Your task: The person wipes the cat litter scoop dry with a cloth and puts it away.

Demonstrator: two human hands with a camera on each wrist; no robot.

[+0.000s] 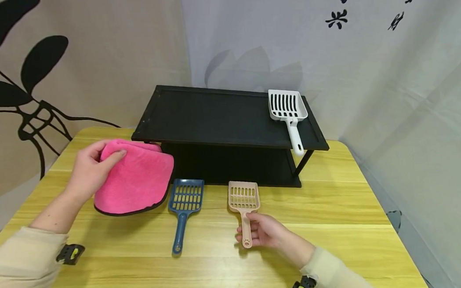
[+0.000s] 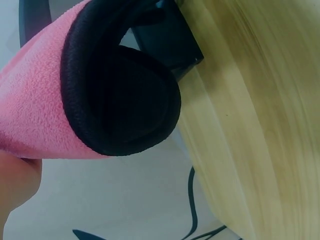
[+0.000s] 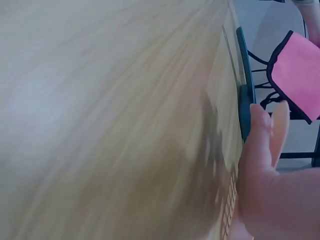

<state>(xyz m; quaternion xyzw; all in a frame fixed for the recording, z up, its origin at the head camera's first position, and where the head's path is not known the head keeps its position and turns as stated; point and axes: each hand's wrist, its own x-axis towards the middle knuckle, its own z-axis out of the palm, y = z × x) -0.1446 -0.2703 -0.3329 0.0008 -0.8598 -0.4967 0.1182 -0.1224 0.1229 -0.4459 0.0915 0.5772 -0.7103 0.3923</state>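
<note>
Pale sleeves (image 1: 20, 278) lie nearest the camera; the right hand (image 1: 267, 230) pinches the beige scoop (image 1: 245, 224) by its handle, its long axis running twelve to six, slotted head at eleven o'clock from that grip. Toward ten, the left hand (image 1: 89, 170) grips the pink cloth (image 1: 137, 178), whose dark, curled inner side shows only in the left wrist view.

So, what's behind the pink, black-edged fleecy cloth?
The black two-tier shelf, partly visible above and beside it. In the head view, the pink fleecy cloth covers the lower tier's left part; anything there cannot be seen.
</note>
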